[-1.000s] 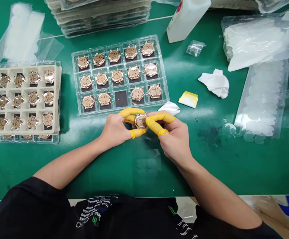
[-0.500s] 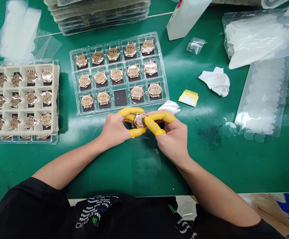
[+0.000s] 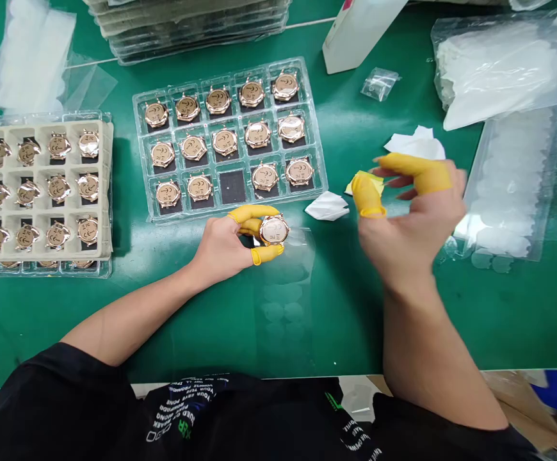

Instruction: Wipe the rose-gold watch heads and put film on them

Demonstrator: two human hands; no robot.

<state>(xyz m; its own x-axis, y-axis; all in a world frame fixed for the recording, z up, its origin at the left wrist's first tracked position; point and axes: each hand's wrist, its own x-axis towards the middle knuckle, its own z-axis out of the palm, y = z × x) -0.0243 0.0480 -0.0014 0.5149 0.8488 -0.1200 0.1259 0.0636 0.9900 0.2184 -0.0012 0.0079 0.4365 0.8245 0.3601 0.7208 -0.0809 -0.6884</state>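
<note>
A rose-gold watch case (image 3: 274, 229) is pinched in my left hand (image 3: 223, 246) by its rim, engraved back facing up. Yellow finger cots cover the thumb and fingers of that hand. My right hand (image 3: 410, 211), also in yellow cots, is raised to the right with thumb and fingers apart and nothing visible between them. Its fingertips overlap a small yellow-and-white piece (image 3: 362, 182) and are close to a crumpled white cloth (image 3: 415, 142); whether they touch either I cannot tell. Beyond my left hand lies a clear tray (image 3: 319, 173) of watch cases, one pocket showing only its black pad.
At left, a beige tray (image 3: 108, 192) of watch cases sits on a clear one. Stacked trays (image 3: 196, 38) and a white bottle (image 3: 358, 35) stand at the back. Clear film with round stickers (image 3: 283, 312) lies before me; bagged white cloths (image 3: 504, 70) are at right.
My right hand has left the watch case and moved right, its fingers now apart beside the cloth. My left hand stays in place, still holding the case.
</note>
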